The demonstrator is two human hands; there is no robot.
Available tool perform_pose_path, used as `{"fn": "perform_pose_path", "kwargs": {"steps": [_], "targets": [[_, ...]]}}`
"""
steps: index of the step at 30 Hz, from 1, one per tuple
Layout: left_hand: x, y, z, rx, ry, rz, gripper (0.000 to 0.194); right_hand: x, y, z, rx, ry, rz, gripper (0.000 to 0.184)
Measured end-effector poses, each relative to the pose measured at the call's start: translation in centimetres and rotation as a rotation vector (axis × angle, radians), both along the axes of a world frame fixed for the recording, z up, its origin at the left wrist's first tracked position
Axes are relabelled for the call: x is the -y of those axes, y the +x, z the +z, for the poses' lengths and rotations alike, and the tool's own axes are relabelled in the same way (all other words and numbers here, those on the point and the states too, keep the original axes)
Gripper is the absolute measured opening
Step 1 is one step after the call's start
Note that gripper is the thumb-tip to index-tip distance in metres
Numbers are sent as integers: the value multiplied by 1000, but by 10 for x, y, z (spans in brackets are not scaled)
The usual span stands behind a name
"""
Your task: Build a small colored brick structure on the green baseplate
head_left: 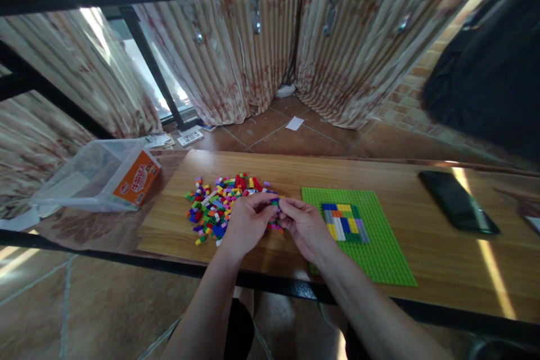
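Leftward, orange label (137, 179) on clear bin (99, 198): blurred white characters; left fingers (260, 198), right fingers (296, 208) pinching small bricks (275, 202).

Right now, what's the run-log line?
left hand, right hand: close together by brick pile | grip: unclear | green baseplate: partly covered by bricks

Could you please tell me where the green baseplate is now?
In the head view, the green baseplate lies right of centre on the wooden table, between the loose brick pile and the black device.

2 bare hands (247, 224) & f'arms (217, 284); blk legwear (239, 329)
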State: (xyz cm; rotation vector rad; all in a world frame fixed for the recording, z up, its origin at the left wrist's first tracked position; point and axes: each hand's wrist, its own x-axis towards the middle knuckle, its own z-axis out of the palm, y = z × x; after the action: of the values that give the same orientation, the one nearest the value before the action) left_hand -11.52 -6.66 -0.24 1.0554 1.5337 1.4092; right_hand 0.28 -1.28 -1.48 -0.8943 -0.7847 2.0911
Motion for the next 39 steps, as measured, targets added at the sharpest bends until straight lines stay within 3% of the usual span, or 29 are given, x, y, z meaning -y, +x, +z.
{"fn": "perform_pose_path", "kwargs": {"steps": [8,15,27,34,39], "targets": [[-2,2,0,161,2,46,19,-5,2,0,-35,45,25,28],[-3,2,-6,107,-5,59,23,-8,4,7,-36,-4,-7,18],[-4,5,1,180,-20,52,19,-5,4,6,57,117,67,29],[-5,5,6,267,-65,62,16,-6,3,6,3,2,76,28],[-5,3,1,239,-66,57,14,-7,2,7,-24,-72,68,27]]}}
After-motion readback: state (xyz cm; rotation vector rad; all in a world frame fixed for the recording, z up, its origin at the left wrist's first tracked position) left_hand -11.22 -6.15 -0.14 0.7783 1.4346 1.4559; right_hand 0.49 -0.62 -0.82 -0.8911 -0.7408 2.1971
